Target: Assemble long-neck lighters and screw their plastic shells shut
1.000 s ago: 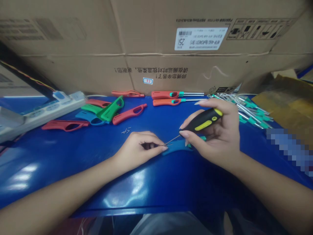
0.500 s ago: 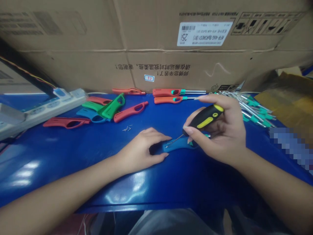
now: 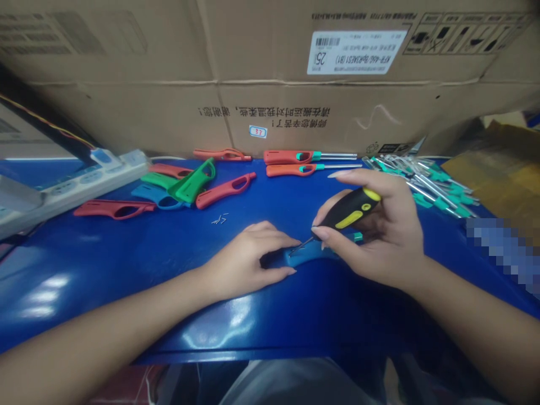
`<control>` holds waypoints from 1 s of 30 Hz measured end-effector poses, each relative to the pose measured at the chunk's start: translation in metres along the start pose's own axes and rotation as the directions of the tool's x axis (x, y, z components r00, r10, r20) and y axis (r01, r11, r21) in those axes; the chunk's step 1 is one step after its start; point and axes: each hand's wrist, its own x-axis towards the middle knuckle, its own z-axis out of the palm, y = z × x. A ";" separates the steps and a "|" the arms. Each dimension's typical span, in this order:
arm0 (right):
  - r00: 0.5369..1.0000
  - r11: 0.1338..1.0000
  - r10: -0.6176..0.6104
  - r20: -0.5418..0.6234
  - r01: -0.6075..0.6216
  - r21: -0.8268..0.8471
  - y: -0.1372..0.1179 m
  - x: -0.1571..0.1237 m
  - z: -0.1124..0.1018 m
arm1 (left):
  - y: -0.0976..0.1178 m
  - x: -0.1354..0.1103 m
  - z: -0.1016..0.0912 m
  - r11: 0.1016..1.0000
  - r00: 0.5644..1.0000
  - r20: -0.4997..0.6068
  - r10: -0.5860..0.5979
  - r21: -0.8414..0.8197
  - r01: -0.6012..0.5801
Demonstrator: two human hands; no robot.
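My left hand [image 3: 242, 256] rests on the table with thumb and forefinger closed about the near end of a blue gas lighter [image 3: 311, 252], which lies flat. In my right hand [image 3: 386, 239] is a black and yellow screwdriver [image 3: 348, 213], held at a slant. Its thin tip points down at the left end of the blue handle and seems to touch it. The right fingers partly hide the lighter's other end, where a green tip piece [image 3: 358, 237] shows. Several small screws [image 3: 220, 218] lie beyond my left hand.
Red, green and blue lighter shells [image 3: 195, 181] lie at the back left, near a white power strip [image 3: 80, 183]. Two red lighters with metal tubes [image 3: 291, 158] lie before a cardboard box [image 3: 169, 112]. Metal rods with green parts [image 3: 434, 185] are piled at the right.
The screwdriver has tilted lower and shifted slightly left with my right hand. The blue lighter and my left fingertips sit a little further right. Both hands keep their holds.
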 end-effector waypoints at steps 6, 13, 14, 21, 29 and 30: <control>0.999 0.999 -0.043 0.019 0.043 -0.014 -0.001 0.001 -0.002 | -0.001 0.000 0.001 1.000 1.000 0.003 0.011 0.004 -0.011; 0.999 0.999 -0.046 0.016 0.046 -0.017 -0.001 0.000 -0.002 | -0.001 0.000 0.001 1.000 1.000 0.008 0.014 0.009 -0.014; 0.999 0.999 -0.047 0.015 0.048 -0.021 -0.001 0.000 -0.002 | -0.002 0.000 0.001 1.000 1.000 0.007 0.016 0.009 -0.017; 0.998 0.994 -0.060 0.023 0.062 -0.093 0.001 0.000 -0.004 | -0.003 0.000 0.003 0.999 1.000 0.003 0.031 0.011 -0.031; 0.983 0.970 -0.164 0.081 0.175 -0.167 0.001 0.002 -0.007 | -0.004 0.002 0.005 0.999 0.999 -0.009 0.033 -0.033 -0.033; 0.982 0.978 -0.140 0.123 0.157 -0.139 -0.002 0.003 -0.009 | -0.004 0.002 0.007 0.999 1.000 -0.012 0.027 -0.038 -0.027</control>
